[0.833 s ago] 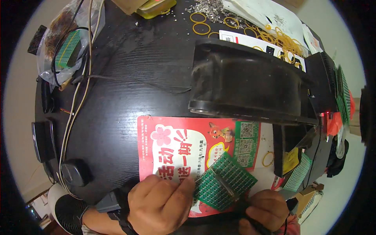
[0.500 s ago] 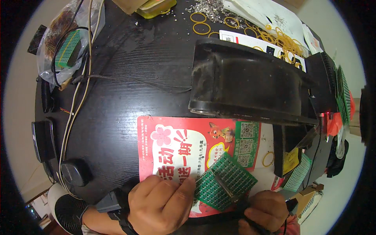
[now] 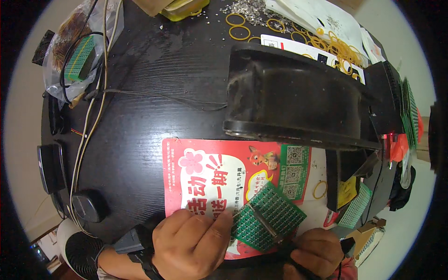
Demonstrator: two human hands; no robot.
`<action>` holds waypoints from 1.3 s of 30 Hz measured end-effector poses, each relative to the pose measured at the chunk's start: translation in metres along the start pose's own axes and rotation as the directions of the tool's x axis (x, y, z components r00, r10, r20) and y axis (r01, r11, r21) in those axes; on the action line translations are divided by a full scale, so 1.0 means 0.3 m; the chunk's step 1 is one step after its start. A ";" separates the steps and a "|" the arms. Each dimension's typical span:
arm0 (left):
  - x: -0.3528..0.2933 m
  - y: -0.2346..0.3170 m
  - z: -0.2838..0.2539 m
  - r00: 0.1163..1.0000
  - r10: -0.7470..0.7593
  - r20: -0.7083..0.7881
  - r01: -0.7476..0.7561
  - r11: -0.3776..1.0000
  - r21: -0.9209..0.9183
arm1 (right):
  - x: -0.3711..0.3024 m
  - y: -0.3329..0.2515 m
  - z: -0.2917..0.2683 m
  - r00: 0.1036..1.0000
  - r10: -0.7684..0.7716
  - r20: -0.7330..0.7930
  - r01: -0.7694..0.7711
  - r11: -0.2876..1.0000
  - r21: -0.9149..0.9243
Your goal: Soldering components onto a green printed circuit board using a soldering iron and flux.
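A green circuit board panel (image 3: pixel 287 217) with rows of small parts lies tilted on a red and white printed sheet (image 3: pixel 179 182). My left hand (image 3: pixel 193 242) is closed at the board's left edge, and a thin wire (image 3: pixel 236 215) runs from its fingertips towards the panel. On the near right, the fingers of my right hand (image 3: pixel 319 252) are curled round a soldering iron. Its metal shaft (image 3: pixel 266 224) slants across the board up to the left. The handle is mostly hidden in the hand, and the exact contact at the tip is too small to tell.
A large black plastic housing (image 3: pixel 303 98) stands beyond the sheet. Yellow rubber bands (image 3: pixel 345 51) and loose metal bits (image 3: pixel 254 11) lie at the back. Cables (image 3: pixel 95 112) and a bag (image 3: pixel 100 70) with boards are left; another green panel (image 3: pixel 355 207) is right.
The iron's shaft has shifted slightly leftward over the board. Both hands and the panel stay almost where they were.
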State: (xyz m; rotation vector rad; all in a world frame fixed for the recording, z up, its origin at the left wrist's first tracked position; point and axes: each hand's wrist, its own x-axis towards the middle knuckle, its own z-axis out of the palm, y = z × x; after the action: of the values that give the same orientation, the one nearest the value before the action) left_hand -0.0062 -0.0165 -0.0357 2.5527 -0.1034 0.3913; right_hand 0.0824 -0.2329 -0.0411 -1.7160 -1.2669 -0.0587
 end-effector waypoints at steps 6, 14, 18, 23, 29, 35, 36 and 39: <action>0.005 0.002 -0.003 1.000 0.013 0.006 -0.013 1.000 0.012 | -0.013 0.029 0.043 0.981 -0.148 -0.128 0.148 0.989 -0.009; -0.008 0.006 -0.006 1.000 -0.011 -0.003 0.011 0.999 0.031 | -0.008 -0.038 -0.058 0.983 0.118 0.143 -0.110 0.992 -0.064; -0.001 -0.004 0.009 1.000 0.014 -0.011 -0.014 1.000 0.023 | -0.010 0.022 0.058 0.989 -0.103 -0.108 0.101 0.995 -0.024; 0.007 0.002 -0.001 1.000 -0.011 0.002 0.011 1.000 0.008 | -0.015 0.004 0.042 0.996 -0.060 -0.060 0.059 0.998 -0.009; -0.012 0.010 -0.020 0.999 -0.041 0.017 0.041 0.998 0.038 | 0.007 0.024 0.077 0.994 -0.088 -0.065 0.088 0.996 -0.003; -0.009 -0.014 -0.061 0.991 -0.132 0.002 0.131 0.983 -0.132 | -0.010 0.004 0.042 0.998 -0.036 -0.057 0.036 0.999 0.009; -0.006 0.004 -0.097 0.973 -0.229 0.011 0.228 0.965 -0.130 | -0.005 0.006 0.044 0.997 -0.040 -0.071 0.043 0.998 0.046; 0.011 0.042 -0.163 0.951 -0.305 0.046 0.307 0.950 -0.050 | 0.021 0.005 0.048 0.996 -0.035 -0.076 0.032 0.999 -0.042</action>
State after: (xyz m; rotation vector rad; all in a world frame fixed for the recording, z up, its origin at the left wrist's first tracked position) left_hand -0.0176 -0.0011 0.0112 2.4669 0.2630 0.2156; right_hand 0.0796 -0.2184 -0.0463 -1.7108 -1.2452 -0.1703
